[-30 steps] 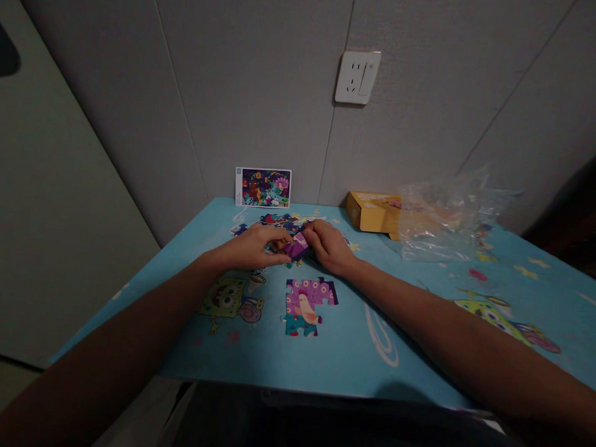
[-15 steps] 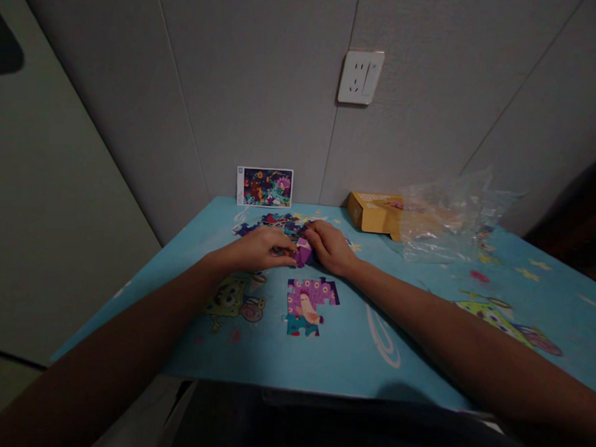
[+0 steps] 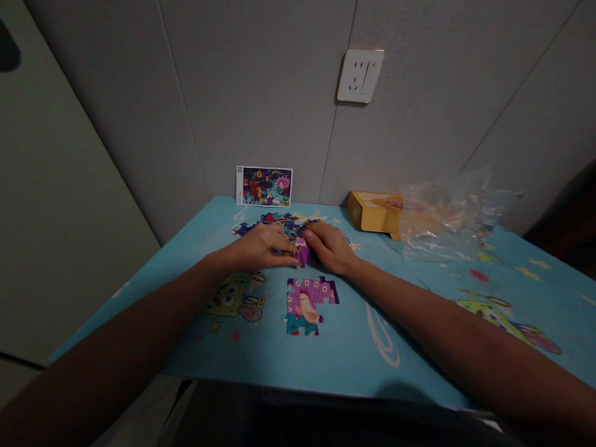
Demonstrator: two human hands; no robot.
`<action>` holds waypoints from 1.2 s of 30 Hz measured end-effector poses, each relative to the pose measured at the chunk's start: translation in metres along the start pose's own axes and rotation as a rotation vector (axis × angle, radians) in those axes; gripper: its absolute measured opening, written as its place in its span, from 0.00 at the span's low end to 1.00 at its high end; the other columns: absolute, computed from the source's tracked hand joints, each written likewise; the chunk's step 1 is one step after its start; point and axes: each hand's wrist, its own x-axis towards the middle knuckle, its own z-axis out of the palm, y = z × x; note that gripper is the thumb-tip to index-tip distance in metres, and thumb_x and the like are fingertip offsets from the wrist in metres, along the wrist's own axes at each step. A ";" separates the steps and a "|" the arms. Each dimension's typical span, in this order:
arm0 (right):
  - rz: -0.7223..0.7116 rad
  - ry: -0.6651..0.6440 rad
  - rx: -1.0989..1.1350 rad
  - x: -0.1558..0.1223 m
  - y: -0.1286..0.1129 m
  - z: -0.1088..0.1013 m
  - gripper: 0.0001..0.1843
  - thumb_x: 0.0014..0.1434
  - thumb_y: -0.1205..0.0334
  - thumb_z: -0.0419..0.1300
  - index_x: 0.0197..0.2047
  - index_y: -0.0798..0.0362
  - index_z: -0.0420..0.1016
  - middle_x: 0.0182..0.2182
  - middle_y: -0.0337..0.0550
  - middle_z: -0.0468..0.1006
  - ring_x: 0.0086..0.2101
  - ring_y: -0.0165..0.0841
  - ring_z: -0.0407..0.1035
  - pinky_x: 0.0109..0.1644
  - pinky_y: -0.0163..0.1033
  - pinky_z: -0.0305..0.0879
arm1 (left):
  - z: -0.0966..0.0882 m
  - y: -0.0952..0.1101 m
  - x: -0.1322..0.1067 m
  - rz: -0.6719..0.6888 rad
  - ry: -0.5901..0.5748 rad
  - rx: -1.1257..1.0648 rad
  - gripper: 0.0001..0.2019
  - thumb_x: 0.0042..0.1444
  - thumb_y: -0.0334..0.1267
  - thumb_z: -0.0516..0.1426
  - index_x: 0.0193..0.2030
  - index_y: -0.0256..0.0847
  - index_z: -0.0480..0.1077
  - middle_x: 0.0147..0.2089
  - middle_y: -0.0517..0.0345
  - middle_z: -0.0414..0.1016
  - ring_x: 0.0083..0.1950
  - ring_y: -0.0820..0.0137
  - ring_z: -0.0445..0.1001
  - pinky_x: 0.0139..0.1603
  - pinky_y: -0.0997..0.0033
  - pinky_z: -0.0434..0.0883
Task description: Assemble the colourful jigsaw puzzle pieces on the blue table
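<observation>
Between my two hands are purple jigsaw pieces [image 3: 301,252], held just above or on the table; how they fit together is partly hidden by fingers. My left hand [image 3: 266,246] pinches their left side with thumb and fingertips. On the right side, my right hand [image 3: 331,247] is closed on them with its thumb on top. Nearer to me lies a joined puzzle section [image 3: 305,306] in purple and teal, with a pale bird-like figure. Behind the hands spreads a pile of loose jigsaw pieces [image 3: 278,220], partly covered by my fingers.
A picture card [image 3: 264,186] of the colourful scene leans against the wall at the back left. To the right stand a yellow box [image 3: 377,214] and a crumpled clear plastic bag [image 3: 439,220]. The blue table cover [image 3: 213,361] has cartoon prints. A socket [image 3: 360,76] is on the wall.
Both hands stay in nearly the same place. The purple pieces between them have turned slightly, and the fingers have shifted a little.
</observation>
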 end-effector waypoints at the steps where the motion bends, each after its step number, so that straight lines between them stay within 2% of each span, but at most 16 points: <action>1: -0.016 0.001 -0.003 0.001 0.000 0.000 0.24 0.68 0.47 0.41 0.26 0.51 0.61 0.24 0.40 0.65 0.27 0.33 0.59 0.34 0.39 0.54 | 0.000 0.000 0.000 0.003 -0.004 -0.003 0.11 0.57 0.45 0.60 0.33 0.42 0.79 0.34 0.53 0.79 0.39 0.67 0.72 0.44 0.69 0.68; 4: -0.028 0.046 0.015 0.002 -0.006 0.002 0.23 0.67 0.48 0.44 0.25 0.51 0.60 0.22 0.39 0.64 0.26 0.32 0.58 0.33 0.38 0.52 | 0.001 -0.002 -0.001 0.027 -0.019 -0.002 0.11 0.58 0.44 0.59 0.35 0.42 0.80 0.34 0.53 0.79 0.39 0.67 0.72 0.44 0.68 0.68; 7: 0.063 0.099 0.055 -0.005 -0.021 0.003 0.21 0.66 0.51 0.46 0.24 0.51 0.60 0.21 0.38 0.63 0.25 0.31 0.58 0.31 0.37 0.51 | 0.001 -0.002 -0.002 0.044 -0.015 -0.007 0.11 0.59 0.44 0.59 0.35 0.41 0.79 0.33 0.53 0.80 0.39 0.67 0.72 0.45 0.68 0.68; 9: 0.149 0.080 0.096 -0.016 -0.030 0.002 0.20 0.66 0.52 0.46 0.24 0.52 0.60 0.21 0.37 0.63 0.23 0.29 0.57 0.29 0.37 0.50 | 0.001 0.000 -0.001 0.074 -0.042 -0.032 0.12 0.57 0.46 0.60 0.34 0.40 0.79 0.31 0.53 0.79 0.40 0.66 0.71 0.45 0.67 0.68; 11: 0.222 0.005 0.137 -0.030 -0.034 -0.005 0.21 0.65 0.51 0.48 0.23 0.52 0.60 0.20 0.36 0.62 0.23 0.28 0.57 0.29 0.36 0.50 | 0.004 0.006 0.000 0.118 -0.117 -0.060 0.13 0.53 0.48 0.63 0.37 0.40 0.79 0.34 0.51 0.80 0.42 0.64 0.70 0.48 0.65 0.67; 14: 0.319 -0.108 0.280 -0.044 -0.034 -0.025 0.24 0.62 0.45 0.51 0.21 0.52 0.60 0.18 0.34 0.58 0.22 0.27 0.53 0.26 0.35 0.47 | 0.012 0.020 0.000 0.135 -0.209 -0.051 0.29 0.44 0.56 0.66 0.50 0.41 0.75 0.52 0.45 0.75 0.54 0.56 0.67 0.59 0.54 0.62; 16: 0.353 -0.191 0.421 -0.045 -0.031 -0.040 0.26 0.59 0.40 0.55 0.20 0.52 0.59 0.17 0.32 0.55 0.21 0.26 0.49 0.25 0.35 0.45 | 0.019 0.031 -0.002 0.096 -0.261 -0.012 0.43 0.34 0.61 0.68 0.57 0.42 0.71 0.62 0.39 0.65 0.64 0.45 0.58 0.64 0.44 0.54; 18: 0.347 -0.295 0.541 -0.043 -0.028 -0.053 0.27 0.56 0.40 0.59 0.20 0.53 0.61 0.17 0.31 0.54 0.20 0.24 0.47 0.24 0.34 0.43 | 0.025 0.039 -0.004 0.074 -0.317 0.018 0.51 0.28 0.64 0.68 0.61 0.42 0.67 0.68 0.36 0.57 0.69 0.38 0.48 0.66 0.36 0.45; 20: 0.337 -0.395 0.610 -0.041 -0.026 -0.061 0.25 0.54 0.42 0.62 0.21 0.55 0.65 0.16 0.31 0.56 0.19 0.23 0.48 0.23 0.33 0.45 | 0.029 0.044 -0.005 0.076 -0.383 0.027 0.52 0.30 0.65 0.67 0.63 0.44 0.65 0.69 0.37 0.54 0.70 0.34 0.44 0.66 0.31 0.39; 22: 0.337 -0.481 0.633 -0.041 -0.025 -0.064 0.22 0.53 0.46 0.64 0.24 0.58 0.70 0.17 0.33 0.62 0.19 0.23 0.52 0.23 0.32 0.49 | 0.030 0.047 -0.004 0.066 -0.431 0.025 0.51 0.34 0.64 0.66 0.66 0.47 0.61 0.69 0.39 0.54 0.71 0.33 0.41 0.65 0.28 0.38; 25: 0.335 -0.595 0.631 -0.044 -0.025 -0.062 0.17 0.53 0.52 0.64 0.28 0.60 0.75 0.20 0.37 0.71 0.21 0.25 0.61 0.26 0.33 0.58 | 0.027 0.047 0.000 0.038 -0.434 0.030 0.50 0.37 0.63 0.66 0.67 0.49 0.59 0.71 0.42 0.53 0.71 0.33 0.38 0.65 0.28 0.39; 27: 0.323 -0.643 0.608 -0.046 -0.025 -0.059 0.14 0.53 0.54 0.64 0.28 0.59 0.76 0.21 0.38 0.73 0.22 0.26 0.64 0.28 0.33 0.60 | 0.026 0.046 0.002 0.022 -0.436 0.043 0.48 0.37 0.62 0.66 0.66 0.49 0.60 0.71 0.43 0.53 0.71 0.33 0.39 0.65 0.28 0.39; 32: 0.250 -0.650 0.450 -0.046 -0.030 -0.057 0.14 0.54 0.58 0.62 0.23 0.57 0.70 0.17 0.33 0.65 0.20 0.24 0.57 0.24 0.31 0.53 | 0.025 0.043 0.004 -0.002 -0.441 0.065 0.48 0.36 0.61 0.66 0.66 0.49 0.61 0.72 0.43 0.51 0.71 0.33 0.39 0.65 0.30 0.42; 36: 0.176 -0.620 0.341 -0.046 -0.033 -0.055 0.13 0.54 0.59 0.61 0.23 0.57 0.68 0.18 0.31 0.62 0.21 0.23 0.54 0.25 0.30 0.51 | 0.024 0.042 0.004 -0.040 -0.459 0.084 0.47 0.37 0.62 0.66 0.65 0.47 0.62 0.72 0.45 0.49 0.71 0.35 0.38 0.66 0.31 0.42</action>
